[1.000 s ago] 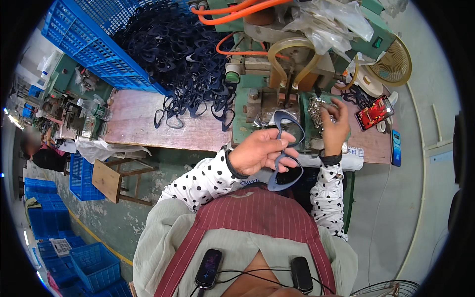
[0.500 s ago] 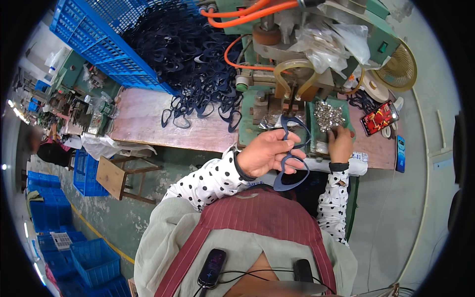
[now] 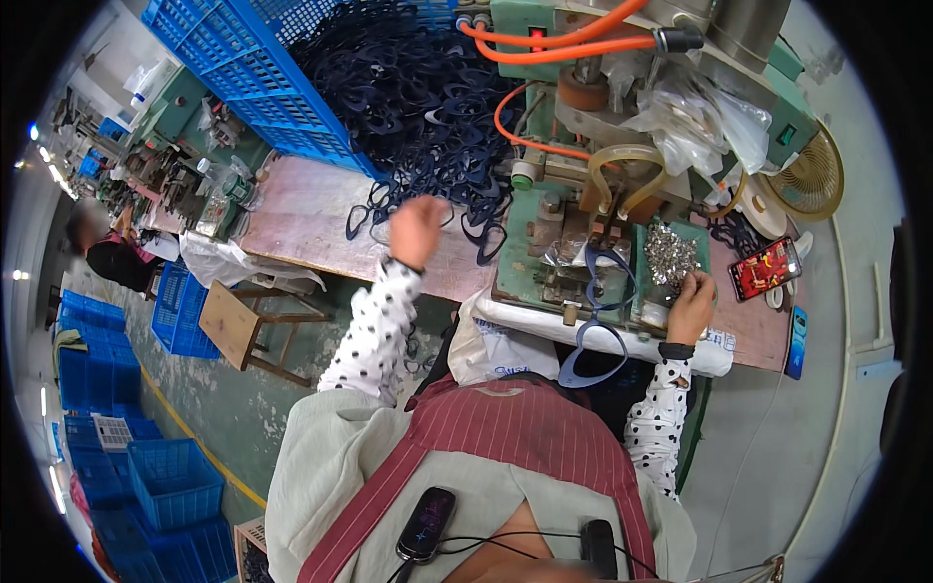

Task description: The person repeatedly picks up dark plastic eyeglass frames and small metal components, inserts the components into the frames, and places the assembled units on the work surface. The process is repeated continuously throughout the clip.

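A dark blue, glasses-shaped strap with two open loops [image 3: 595, 361] hangs from the jaw area of the green press [image 3: 533, 209]; neither hand touches it. My left hand [image 3: 416, 233] is over the table's edge beside a large heap of similar dark blue pieces [image 3: 408, 107]; motion blurs its fingers. At the near right rim of a green tray [image 3: 692, 233], my right hand [image 3: 690, 307] has thumb and fingers pinched together. Small shiny metal parts [image 3: 671, 255] fill the tray. What the right fingertips hold, if anything, is too small to make out.
A blue plastic crate [image 3: 282, 87] lies tipped behind the heap. Orange air hoses [image 3: 573, 44] cross above the press. Right of the tray are two phones, one lit [image 3: 764, 268], and a fan [image 3: 805, 175]. A wooden stool [image 3: 243, 325] stands left on the floor.
My left hand has let go of the blue strap and moved left toward the heap. The strap now hangs at the press. My right hand stays by the tray of metal parts.
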`<state>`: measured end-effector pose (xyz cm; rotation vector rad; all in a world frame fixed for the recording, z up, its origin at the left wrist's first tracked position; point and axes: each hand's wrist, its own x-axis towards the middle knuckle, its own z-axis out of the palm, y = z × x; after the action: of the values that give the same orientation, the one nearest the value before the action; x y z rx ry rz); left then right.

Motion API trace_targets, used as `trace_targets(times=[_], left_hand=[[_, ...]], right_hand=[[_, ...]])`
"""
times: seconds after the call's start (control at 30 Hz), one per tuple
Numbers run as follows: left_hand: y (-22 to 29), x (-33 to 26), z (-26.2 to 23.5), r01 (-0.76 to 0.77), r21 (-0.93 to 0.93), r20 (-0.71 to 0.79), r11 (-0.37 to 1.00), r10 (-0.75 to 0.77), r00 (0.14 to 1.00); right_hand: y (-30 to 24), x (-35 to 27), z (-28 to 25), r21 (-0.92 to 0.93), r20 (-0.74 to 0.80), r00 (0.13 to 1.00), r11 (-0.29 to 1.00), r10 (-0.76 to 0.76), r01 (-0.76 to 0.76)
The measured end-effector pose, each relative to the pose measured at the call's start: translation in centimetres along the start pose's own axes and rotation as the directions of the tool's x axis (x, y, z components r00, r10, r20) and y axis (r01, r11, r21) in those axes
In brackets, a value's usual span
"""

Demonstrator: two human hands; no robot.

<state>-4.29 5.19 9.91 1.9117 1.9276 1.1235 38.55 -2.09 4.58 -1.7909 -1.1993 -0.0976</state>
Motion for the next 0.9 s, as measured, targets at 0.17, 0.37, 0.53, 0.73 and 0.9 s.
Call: trace_targets(times=[0.17, 0.37, 0.53, 0.73, 0.9], left_hand=[[-12.0, 5.7, 0.6, 0.452, 0.266, -0.037, 0.851, -0.46, 0.887], [-8.0, 5.3, 2.3, 0.867, -0.395, 0.496, 0.305, -0.724, 0.48], [-6.1, 3.7, 2.0, 0.801, -0.519, 0.552, 0.299, -0.599, 0.581], [-5.2, 1.2, 1.5, 0.591, -0.521, 0.334, 0.617, -0.49, 0.805], [-2.5, 1.8, 0.6, -0.04, -0.36, -0.272, 0.932, -0.063, 0.96]], right_hand=[[-0.5, -0.1, -0.3, 0.01, -0.016, 0.999, 0.999, -0.042, 0.042], [-0.9, -0.2, -0.6, 0.069, 0.008, 1.0, 0.997, 0.024, -0.025], [-2.1, 0.3, -1.0, 0.316, 0.142, 0.977, 0.929, 0.157, -0.195], [-8.9, 1.0, -2.3, 0.579, 0.328, 0.942, 0.774, 0.068, -0.257], [-14.3, 0.8, -4.0, 0.659, 0.405, 0.904, 0.73, -0.139, -0.183]])
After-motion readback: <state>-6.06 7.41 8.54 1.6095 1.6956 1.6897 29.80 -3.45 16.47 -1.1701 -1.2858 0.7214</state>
